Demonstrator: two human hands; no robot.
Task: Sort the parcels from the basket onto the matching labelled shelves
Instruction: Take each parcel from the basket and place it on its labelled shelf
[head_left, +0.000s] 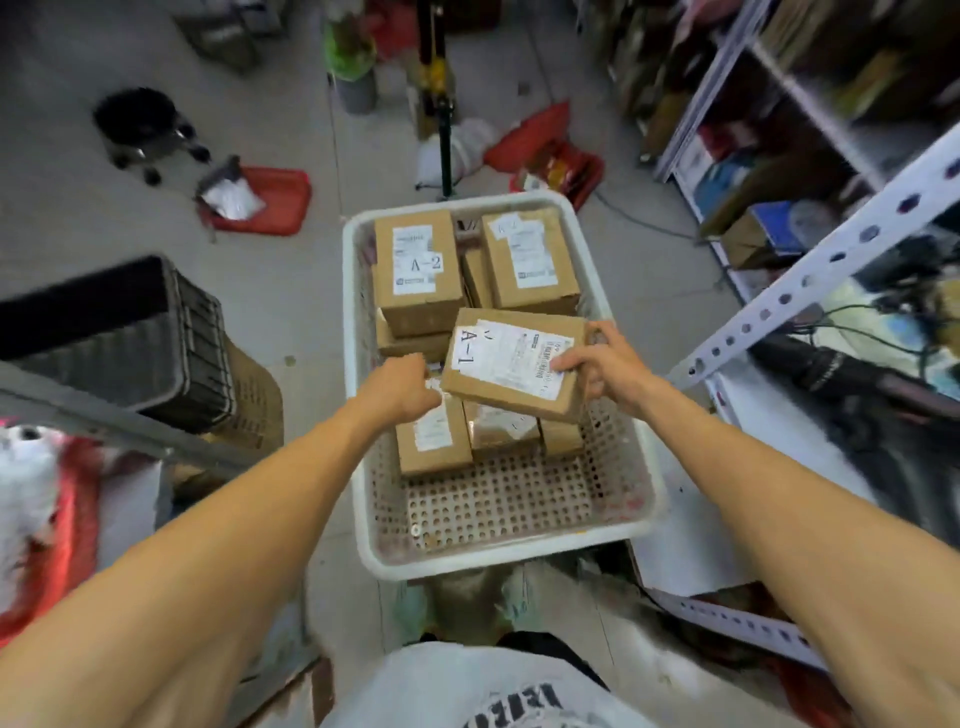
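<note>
A white perforated basket (631, 483) stands on the floor in front of me and holds several brown cardboard parcels. My right hand (602, 364) grips the right end of a parcel labelled A-1 (511, 364), held tilted above the others. My left hand (402, 387) reaches into the basket at that parcel's left corner; its fingers curl down toward a lower parcel (431, 441), and what they hold is hidden. At the basket's far left lies a parcel labelled A-2 (418, 270). Another parcel (530, 260) sits at the far right.
A white metal shelf rack (810, 291) with stored goods runs along the right. A dark crate (130, 338) sits on the left. Red trays (265, 202), bags and a black wheeled stool (143, 130) litter the floor beyond the basket.
</note>
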